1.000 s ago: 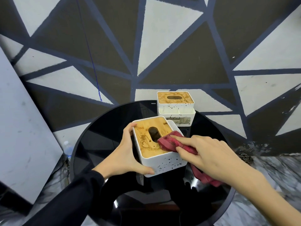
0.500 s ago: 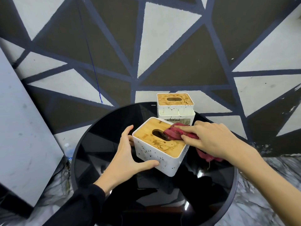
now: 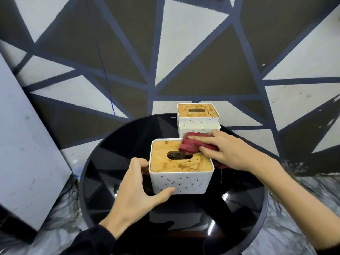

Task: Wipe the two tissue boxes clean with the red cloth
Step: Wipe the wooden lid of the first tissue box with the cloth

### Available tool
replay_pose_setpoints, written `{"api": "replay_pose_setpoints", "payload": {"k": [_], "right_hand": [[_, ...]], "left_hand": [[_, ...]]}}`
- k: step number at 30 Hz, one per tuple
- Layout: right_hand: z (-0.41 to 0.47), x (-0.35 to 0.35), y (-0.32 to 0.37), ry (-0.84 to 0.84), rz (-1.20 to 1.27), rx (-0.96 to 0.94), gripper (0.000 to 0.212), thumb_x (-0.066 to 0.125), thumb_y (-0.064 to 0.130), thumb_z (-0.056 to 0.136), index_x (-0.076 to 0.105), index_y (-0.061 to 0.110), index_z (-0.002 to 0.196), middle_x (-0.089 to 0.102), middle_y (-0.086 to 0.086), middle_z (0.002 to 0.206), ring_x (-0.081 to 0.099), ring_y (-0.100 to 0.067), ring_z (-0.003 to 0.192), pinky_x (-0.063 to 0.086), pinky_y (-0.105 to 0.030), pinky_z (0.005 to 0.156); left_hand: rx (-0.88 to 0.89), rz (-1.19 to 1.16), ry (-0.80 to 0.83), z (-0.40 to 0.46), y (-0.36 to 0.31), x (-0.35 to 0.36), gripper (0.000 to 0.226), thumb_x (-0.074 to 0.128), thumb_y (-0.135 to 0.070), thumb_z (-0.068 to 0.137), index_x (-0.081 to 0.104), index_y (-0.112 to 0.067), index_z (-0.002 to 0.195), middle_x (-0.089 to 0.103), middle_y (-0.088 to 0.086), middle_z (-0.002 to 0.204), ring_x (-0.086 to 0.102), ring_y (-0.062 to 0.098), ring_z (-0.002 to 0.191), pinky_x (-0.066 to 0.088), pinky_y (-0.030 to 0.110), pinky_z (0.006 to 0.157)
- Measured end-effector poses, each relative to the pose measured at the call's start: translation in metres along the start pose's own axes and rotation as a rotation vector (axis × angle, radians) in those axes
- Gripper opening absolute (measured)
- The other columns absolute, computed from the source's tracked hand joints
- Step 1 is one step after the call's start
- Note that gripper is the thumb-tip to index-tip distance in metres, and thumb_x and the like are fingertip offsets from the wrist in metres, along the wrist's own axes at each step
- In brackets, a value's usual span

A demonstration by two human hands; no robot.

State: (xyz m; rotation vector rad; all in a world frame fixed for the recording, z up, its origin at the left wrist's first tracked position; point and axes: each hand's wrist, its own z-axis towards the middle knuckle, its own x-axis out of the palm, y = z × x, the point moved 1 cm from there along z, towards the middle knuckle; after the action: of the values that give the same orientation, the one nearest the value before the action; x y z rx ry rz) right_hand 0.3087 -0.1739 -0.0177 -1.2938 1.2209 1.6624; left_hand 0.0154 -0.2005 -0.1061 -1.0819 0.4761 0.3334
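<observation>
Turned square — near box [image 3: 181, 168], right hand [image 3: 223, 150] atop.

Looks like a lounge or café-style corner rather than a workshop. Painted feature wall [image 3: 193, 57] in dark brown and off-white triangles split by navy lines. Small round table [image 3: 103, 162] with glossy black top set close against it. Marble-patterned floor [image 3: 287, 236] below. Grey slab-like panel [image 3: 27, 144] leaning at the left, plastic bottle [image 3: 76, 168] at its foot.
</observation>
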Motion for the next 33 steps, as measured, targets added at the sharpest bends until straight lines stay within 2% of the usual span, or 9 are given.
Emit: {"api": "replay_pose_setpoints", "payload": {"k": [2, 5, 9, 12, 14, 17, 20, 24, 33], "right_hand": [[0.002, -0.001, 0.000, 0.011, 0.022, 0.008, 0.036, 0.032, 0.066, 0.096, 0.018, 0.086, 0.123, 0.052, 0.007, 0.115, 0.053, -0.017, 0.107, 0.050, -0.040, 0.094], [0.003, -0.001, 0.000, 0.009, 0.020, 0.032, 0.045, 0.034, 0.063, 0.099, 0.029, 0.072, 0.142, 0.051, 0.007, 0.116, 0.053, -0.017, 0.110, 0.049, -0.039, 0.096], [-0.005, 0.000, 0.004, -0.030, -0.053, 0.048, 0.051, 0.038, 0.055, 0.104, 0.034, 0.054, 0.155, 0.051, 0.005, 0.131, 0.049, -0.017, 0.121, 0.046, -0.041, 0.104], [-0.010, 0.003, 0.008, -0.045, -0.067, 0.083, 0.049, 0.037, 0.055, 0.105, 0.036, 0.053, 0.154, 0.052, 0.008, 0.136, 0.053, -0.017, 0.126, 0.050, -0.039, 0.096], [-0.010, 0.005, 0.010, -0.048, -0.087, 0.103, 0.047, 0.036, 0.055, 0.105, 0.038, 0.053, 0.153, 0.056, 0.009, 0.125, 0.059, -0.019, 0.117, 0.051, -0.037, 0.085], [-0.009, 0.001, 0.013, -0.020, -0.130, 0.111, 0.048, 0.035, 0.055, 0.106, 0.039, 0.051, 0.153, 0.056, 0.008, 0.117, 0.061, -0.021, 0.109, 0.049, -0.038, 0.081], [-0.011, -0.003, 0.017, 0.017, -0.157, 0.113, 0.048, 0.034, 0.055, 0.106, 0.040, 0.050, 0.153, 0.055, 0.013, 0.109, 0.062, -0.021, 0.107, 0.050, -0.039, 0.079], [-0.031, -0.009, 0.030, -0.004, -0.185, 0.141, 0.046, 0.034, 0.055, 0.106, 0.042, 0.051, 0.151, 0.041, 0.018, 0.083, 0.059, -0.018, 0.094, 0.037, -0.032, 0.065], [-0.077, -0.003, 0.055, 0.009, -0.133, 0.169, 0.028, 0.025, 0.063, 0.102, 0.048, 0.053, 0.116, 0.051, 0.007, 0.085, 0.056, -0.013, 0.081, 0.042, -0.030, 0.064]], "left_hand": [[0.002, 0.032, 0.002, 0.006, -0.001, -0.005, 0.067, 0.078, -0.072, 0.063, 0.044, -0.043, 0.113, 0.057, -0.025, 0.117, 0.059, 0.001, 0.112, 0.053, 0.028, 0.087], [-0.003, -0.004, 0.069, 0.029, 0.005, -0.011, 0.077, 0.076, -0.069, 0.065, 0.039, -0.042, 0.128, 0.048, -0.021, 0.134, 0.051, 0.000, 0.126, 0.048, 0.028, 0.100], [0.004, -0.080, 0.344, 0.065, 0.011, -0.014, 0.113, 0.081, -0.069, 0.062, 0.019, -0.048, 0.154, 0.024, -0.030, 0.157, 0.023, -0.030, 0.135, 0.030, 0.003, 0.105], [-0.045, -0.125, 0.514, 0.077, 0.016, -0.014, 0.135, 0.088, -0.075, 0.057, 0.008, -0.047, 0.163, 0.033, -0.027, 0.162, 0.040, -0.014, 0.141, 0.038, 0.018, 0.114], [-0.068, -0.130, 0.542, 0.078, 0.016, -0.013, 0.134, 0.089, -0.073, 0.058, 0.009, -0.047, 0.162, 0.045, -0.025, 0.156, 0.053, 0.000, 0.139, 0.044, 0.032, 0.117], [-0.040, -0.101, 0.502, 0.078, 0.016, -0.011, 0.113, 0.087, -0.061, 0.063, 0.021, -0.049, 0.154, 0.056, -0.022, 0.144, 0.060, 0.004, 0.131, 0.050, 0.038, 0.113], [-0.035, -0.094, 0.506, 0.079, 0.016, -0.013, 0.102, 0.086, -0.061, 0.064, 0.025, -0.055, 0.146, 0.057, -0.030, 0.136, 0.060, 0.001, 0.129, 0.052, 0.033, 0.108], [-0.027, -0.104, 0.505, 0.080, 0.018, -0.013, 0.106, 0.086, -0.064, 0.062, 0.024, -0.053, 0.147, 0.057, -0.027, 0.140, 0.059, 0.001, 0.130, 0.050, 0.029, 0.107], [-0.051, -0.163, 0.552, 0.080, 0.019, -0.010, 0.104, 0.088, -0.058, 0.065, 0.022, -0.055, 0.146, 0.055, -0.034, 0.136, 0.057, 0.000, 0.132, 0.050, 0.021, 0.104]]}}
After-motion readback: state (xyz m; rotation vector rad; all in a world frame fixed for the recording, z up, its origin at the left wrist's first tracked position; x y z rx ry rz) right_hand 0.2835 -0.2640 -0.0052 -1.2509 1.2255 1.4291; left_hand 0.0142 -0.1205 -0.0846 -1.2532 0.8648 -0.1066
